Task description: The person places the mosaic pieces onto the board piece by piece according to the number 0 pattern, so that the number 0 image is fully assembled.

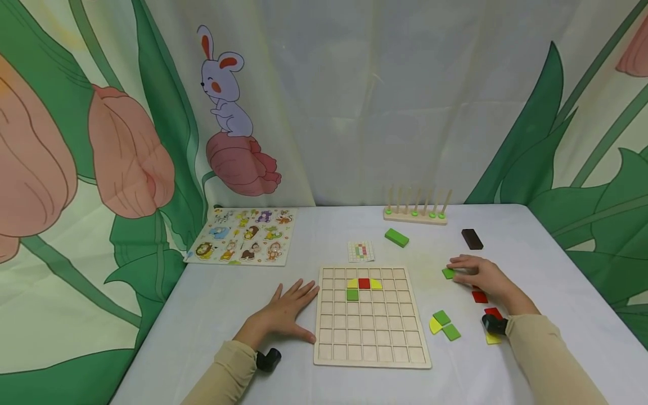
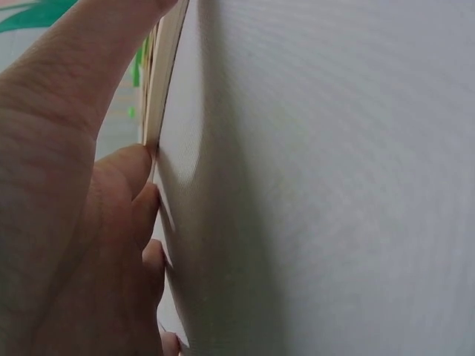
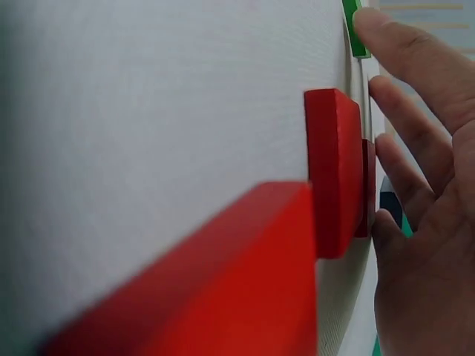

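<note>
My left hand point(image 1: 283, 312) lies flat on the table with its fingers spread. Its thumb and fingertips touch the left edge of a wooden grid board point(image 1: 376, 338). Set in the board's upper cells are a red square tile point(image 1: 364, 283), two yellow rounded tiles and a green square tile point(image 1: 352, 295). To the right of the board, my right hand point(image 1: 483, 278) pinches a small green tile point(image 1: 448, 273) at the table surface, between thumb and fingers. In the right wrist view, the thumb meets that green tile's point(image 3: 355, 28) edge. Red tiles point(image 3: 334, 174) lie under this hand's wrist.
Loose green tiles point(image 1: 451, 332) and a yellow one point(image 1: 435, 325) lie right of the board. Behind it are a small pattern card point(image 1: 360, 251), a green block point(image 1: 397, 237), a peg stand point(image 1: 415, 217) and a dark block point(image 1: 472, 239). An animal picture board point(image 1: 243, 236) occupies the back left.
</note>
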`<state>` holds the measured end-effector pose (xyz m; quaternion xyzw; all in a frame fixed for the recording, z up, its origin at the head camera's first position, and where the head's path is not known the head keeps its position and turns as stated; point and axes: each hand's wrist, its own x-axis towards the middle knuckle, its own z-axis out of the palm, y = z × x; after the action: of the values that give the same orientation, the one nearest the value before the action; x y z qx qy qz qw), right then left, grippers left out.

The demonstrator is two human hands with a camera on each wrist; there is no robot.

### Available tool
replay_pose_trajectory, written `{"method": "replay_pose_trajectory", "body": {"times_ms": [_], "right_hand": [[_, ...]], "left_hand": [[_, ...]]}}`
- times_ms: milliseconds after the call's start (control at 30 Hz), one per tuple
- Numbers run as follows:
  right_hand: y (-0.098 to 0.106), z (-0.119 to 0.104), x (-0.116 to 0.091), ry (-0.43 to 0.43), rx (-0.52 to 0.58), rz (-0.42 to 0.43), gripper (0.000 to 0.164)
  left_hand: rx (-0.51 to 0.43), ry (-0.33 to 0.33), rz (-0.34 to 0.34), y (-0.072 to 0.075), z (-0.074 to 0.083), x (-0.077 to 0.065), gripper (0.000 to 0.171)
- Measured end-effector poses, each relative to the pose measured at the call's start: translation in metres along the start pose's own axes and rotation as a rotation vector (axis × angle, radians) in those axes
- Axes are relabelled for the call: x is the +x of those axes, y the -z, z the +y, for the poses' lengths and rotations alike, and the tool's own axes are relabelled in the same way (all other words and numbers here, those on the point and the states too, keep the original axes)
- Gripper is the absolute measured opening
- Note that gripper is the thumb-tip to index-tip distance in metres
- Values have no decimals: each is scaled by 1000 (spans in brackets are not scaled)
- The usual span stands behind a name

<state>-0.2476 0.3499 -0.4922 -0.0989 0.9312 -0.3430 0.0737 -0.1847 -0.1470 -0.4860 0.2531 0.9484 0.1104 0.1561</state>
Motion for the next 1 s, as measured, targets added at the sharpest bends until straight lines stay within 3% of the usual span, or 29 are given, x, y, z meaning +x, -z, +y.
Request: {"method": "replay_pose_trajectory", "body": {"times_ms": [467, 733, 1000], "right_hand": [[-4, 6, 4, -12, -35, 7, 44], [-2, 1, 2, -106, 24, 6, 53], [2, -5, 1, -134, 52, 29, 56]], "left_hand": [[-10, 0, 7, 0, -1, 0, 114], [-12, -18, 15, 1, 0, -1, 113], [-4, -10, 9, 2, 1, -2, 113]]}}
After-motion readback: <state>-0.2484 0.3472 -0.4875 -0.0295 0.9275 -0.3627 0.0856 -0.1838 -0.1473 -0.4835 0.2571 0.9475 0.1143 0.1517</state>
